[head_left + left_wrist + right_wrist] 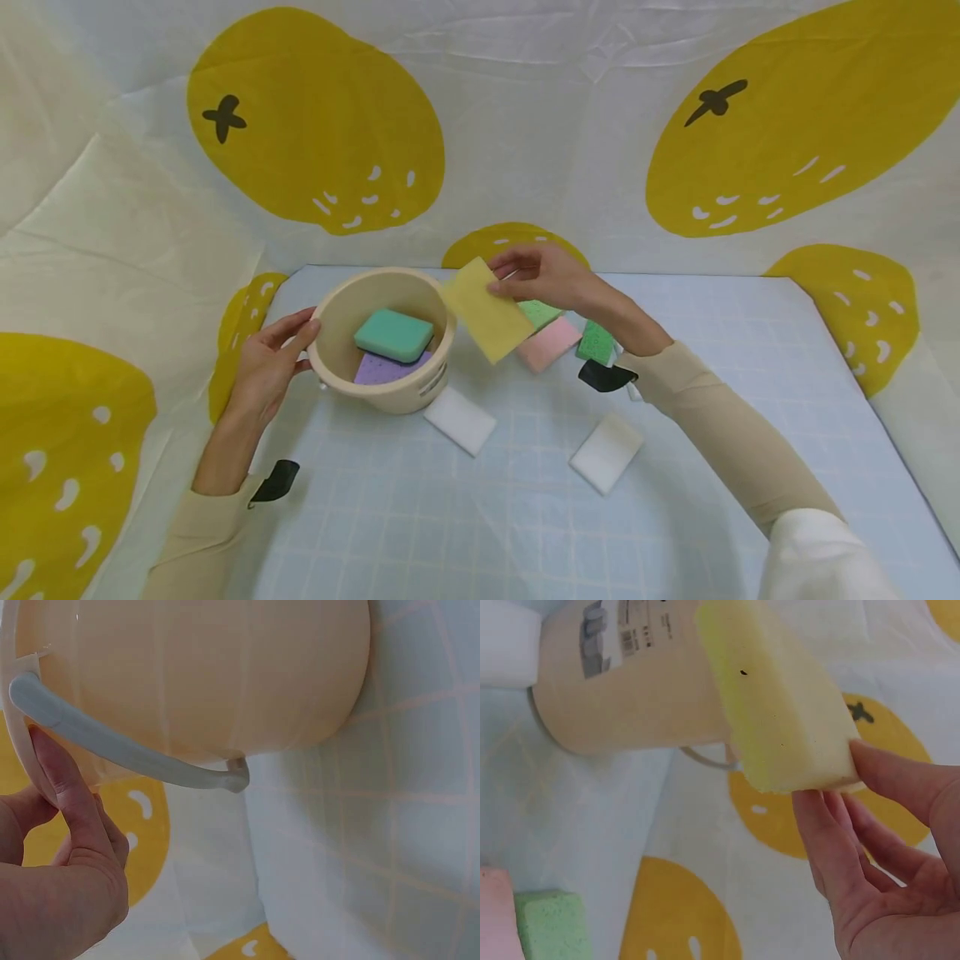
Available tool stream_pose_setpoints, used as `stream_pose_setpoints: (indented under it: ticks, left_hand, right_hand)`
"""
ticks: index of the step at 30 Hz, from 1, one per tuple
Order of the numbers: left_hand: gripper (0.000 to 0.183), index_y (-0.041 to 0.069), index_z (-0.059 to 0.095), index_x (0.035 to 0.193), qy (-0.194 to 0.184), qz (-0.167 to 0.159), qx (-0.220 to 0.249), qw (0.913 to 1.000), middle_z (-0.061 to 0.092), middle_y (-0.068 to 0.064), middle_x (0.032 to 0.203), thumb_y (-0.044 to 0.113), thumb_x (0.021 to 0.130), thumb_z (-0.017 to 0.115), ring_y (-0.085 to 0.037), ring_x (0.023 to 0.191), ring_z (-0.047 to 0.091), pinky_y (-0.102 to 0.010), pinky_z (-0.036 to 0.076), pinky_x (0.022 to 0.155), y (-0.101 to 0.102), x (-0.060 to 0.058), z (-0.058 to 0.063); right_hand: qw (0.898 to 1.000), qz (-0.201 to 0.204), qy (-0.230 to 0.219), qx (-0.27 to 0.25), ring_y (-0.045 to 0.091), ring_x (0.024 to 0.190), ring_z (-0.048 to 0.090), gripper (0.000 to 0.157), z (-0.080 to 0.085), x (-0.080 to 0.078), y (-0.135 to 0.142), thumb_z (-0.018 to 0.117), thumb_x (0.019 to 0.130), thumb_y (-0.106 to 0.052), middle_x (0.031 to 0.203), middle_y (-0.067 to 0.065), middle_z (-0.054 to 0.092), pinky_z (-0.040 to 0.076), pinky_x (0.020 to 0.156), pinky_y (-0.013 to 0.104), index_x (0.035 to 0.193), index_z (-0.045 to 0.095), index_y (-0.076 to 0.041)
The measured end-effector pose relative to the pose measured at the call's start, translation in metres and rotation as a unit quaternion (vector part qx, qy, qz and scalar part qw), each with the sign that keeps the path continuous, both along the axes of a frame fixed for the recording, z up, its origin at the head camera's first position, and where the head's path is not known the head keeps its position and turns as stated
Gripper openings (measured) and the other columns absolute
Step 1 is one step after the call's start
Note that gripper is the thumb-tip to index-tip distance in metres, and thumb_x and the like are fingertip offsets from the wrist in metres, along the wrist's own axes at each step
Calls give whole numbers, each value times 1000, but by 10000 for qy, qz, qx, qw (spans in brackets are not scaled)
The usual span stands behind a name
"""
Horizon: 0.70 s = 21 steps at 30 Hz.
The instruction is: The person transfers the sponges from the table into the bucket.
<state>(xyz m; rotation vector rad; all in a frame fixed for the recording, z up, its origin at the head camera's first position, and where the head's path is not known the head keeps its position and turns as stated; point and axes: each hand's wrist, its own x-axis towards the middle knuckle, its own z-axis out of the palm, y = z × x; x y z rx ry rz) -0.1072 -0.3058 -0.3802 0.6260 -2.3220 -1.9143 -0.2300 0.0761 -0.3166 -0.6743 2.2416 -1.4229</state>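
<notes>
A cream bucket [408, 398] stands toward the back left of the table, its grey handle [127, 750] hanging down the side. Inside it a teal sponge [393, 335] lies on top of a purple sponge [382, 369]. My left hand [266, 367] pinches the bucket's rim at its left side, thumb and fingers on either side of the edge. In my right hand [543, 275] is a yellow sponge [487, 312], pinched by one end and held up just right of the bucket's rim. The right wrist view shows the sponge [780, 697] in front of the labelled bucket wall.
Right of the bucket lie a pink sponge [550, 342], a light green sponge [542, 313] and a darker green sponge [596, 342]. One white sponge [461, 420] sits by the bucket's base, another white sponge [606, 453] farther right. A lemon-patterned cloth [525, 125] rises behind the table.
</notes>
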Motion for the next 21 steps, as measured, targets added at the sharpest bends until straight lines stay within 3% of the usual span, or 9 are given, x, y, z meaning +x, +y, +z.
stream_pose_setpoints:
  ticks: [13, 18, 21]
  left_hand:
    - [64, 7, 57, 147, 155, -32, 95, 9998, 58, 1, 132, 41, 94, 73, -9, 97, 63, -18, 59, 71, -1, 0, -1]
    - [65, 10, 58, 147, 35, 31, -84, 10000, 57, -3, 139, 45, 94, 72, -10, 97, 62, -18, 58, 72, 0, 0, -1]
    - [65, 10, 58, 147, 7, 48, -122, 9999, 56, -5, 142, 45, 94, 72, -10, 97, 62, -18, 58, 72, -1, -1, -2]
  right_hand:
    - [9992, 249, -26, -325, 22, 98, 69, 37, 9, -5, -45, 79, 93, -20, 112, 10, 68, 60, 88, 35, 125, 69, -6]
    - [9983, 279, -127, -488, 24, 98, 69, 36, 6, -7, -61, 79, 92, -16, 112, 12, 67, 60, 90, 41, 124, 69, -4]
    - [9985, 287, -162, -443, 23, 99, 69, 37, 2, -8, -70, 79, 93, -18, 114, 11, 67, 60, 90, 38, 125, 68, -4]
